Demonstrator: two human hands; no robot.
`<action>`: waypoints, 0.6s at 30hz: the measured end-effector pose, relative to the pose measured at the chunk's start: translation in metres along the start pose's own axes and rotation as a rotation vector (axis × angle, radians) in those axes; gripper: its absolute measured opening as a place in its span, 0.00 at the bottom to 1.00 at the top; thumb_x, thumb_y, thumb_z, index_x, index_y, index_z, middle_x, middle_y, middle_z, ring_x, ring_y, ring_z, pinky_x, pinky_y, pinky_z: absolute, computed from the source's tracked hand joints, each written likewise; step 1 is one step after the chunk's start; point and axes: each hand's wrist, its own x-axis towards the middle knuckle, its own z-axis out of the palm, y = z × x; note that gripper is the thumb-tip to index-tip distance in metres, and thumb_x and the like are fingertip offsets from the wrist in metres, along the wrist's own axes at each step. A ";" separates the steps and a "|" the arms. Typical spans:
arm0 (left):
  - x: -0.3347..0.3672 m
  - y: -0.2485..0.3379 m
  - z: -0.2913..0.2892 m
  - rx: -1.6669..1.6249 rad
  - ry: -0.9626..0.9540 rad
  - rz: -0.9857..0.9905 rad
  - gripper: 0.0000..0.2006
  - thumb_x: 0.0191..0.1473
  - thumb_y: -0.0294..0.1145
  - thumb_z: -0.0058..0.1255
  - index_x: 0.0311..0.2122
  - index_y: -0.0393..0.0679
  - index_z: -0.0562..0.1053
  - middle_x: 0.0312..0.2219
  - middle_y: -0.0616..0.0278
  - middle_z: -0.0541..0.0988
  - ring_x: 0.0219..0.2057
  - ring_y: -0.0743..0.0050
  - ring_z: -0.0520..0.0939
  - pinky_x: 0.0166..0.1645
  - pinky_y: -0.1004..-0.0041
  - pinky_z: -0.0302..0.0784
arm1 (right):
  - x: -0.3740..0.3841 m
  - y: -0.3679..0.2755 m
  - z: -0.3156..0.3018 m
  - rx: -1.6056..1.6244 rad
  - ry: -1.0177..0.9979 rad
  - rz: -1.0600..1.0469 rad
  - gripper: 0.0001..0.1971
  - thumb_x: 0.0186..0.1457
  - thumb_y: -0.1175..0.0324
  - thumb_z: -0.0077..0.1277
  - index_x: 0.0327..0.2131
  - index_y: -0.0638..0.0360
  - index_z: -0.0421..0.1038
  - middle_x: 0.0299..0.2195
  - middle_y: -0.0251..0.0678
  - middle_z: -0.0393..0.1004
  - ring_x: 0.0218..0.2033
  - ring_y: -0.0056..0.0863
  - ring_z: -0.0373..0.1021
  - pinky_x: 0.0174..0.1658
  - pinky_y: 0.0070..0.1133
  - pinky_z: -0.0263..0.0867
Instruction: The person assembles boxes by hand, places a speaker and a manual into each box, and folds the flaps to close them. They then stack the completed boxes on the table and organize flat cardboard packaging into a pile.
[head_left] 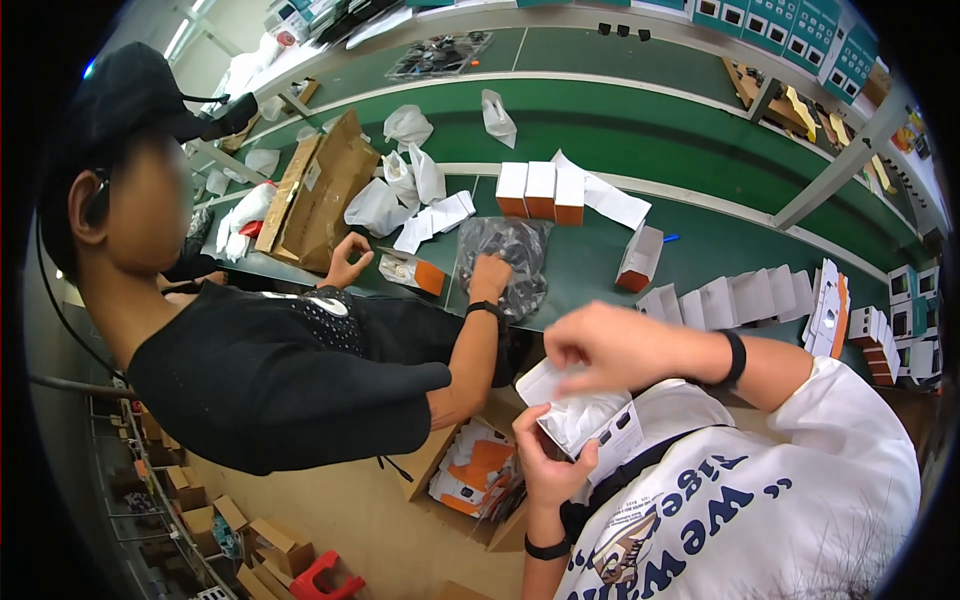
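Note:
My left hand [552,455] is closed around a small white open box [615,432] with dark pictures on its side, tilted in front of my shirt. Crumpled white wrapping [585,420] fills the inside of the box. Just above its opening is my right hand [605,345], slightly blurred, with bent fingers near the raised flap [540,383]. Whatever those fingers may grip is hidden. To my left, a co-worker in black has one hand [490,277] in a grey plastic bag [520,255] of dark parts. The co-worker's other hand [347,262] hovers near an open orange-and-white box [412,272].
White-and-orange boxes [540,190] stand on the green bench [590,262], with another box [640,258] near a blue pen [671,238]. A row of open white boxes [735,300] lies at right. Below the bench, a carton [425,480] holds orange-and-white flat pieces.

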 end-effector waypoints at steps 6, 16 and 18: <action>-0.005 -0.027 -0.017 0.250 0.047 -0.040 0.36 0.41 0.28 0.70 0.54 0.43 0.62 0.48 0.54 0.68 0.49 0.62 0.74 0.55 0.64 0.72 | 0.112 0.130 -0.014 0.061 0.379 0.358 0.15 0.53 0.59 0.61 0.27 0.64 0.75 0.25 0.40 0.80 0.29 0.32 0.77 0.34 0.29 0.71; 0.002 -0.046 0.008 0.669 0.013 -0.218 0.32 0.39 0.35 0.74 0.48 0.41 0.66 0.40 0.47 0.74 0.42 0.46 0.77 0.50 0.58 0.72 | 0.328 0.353 0.037 -0.034 0.496 0.407 0.15 0.51 0.67 0.58 0.42 0.62 0.76 0.44 0.48 0.78 0.49 0.50 0.73 0.54 0.37 0.69; -0.011 -0.043 0.007 0.715 0.086 -0.304 0.33 0.39 0.35 0.74 0.47 0.40 0.66 0.41 0.50 0.73 0.43 0.50 0.76 0.50 0.60 0.71 | 0.365 0.351 0.059 0.025 0.476 0.407 0.19 0.50 0.67 0.60 0.46 0.61 0.75 0.50 0.47 0.75 0.53 0.50 0.70 0.56 0.38 0.66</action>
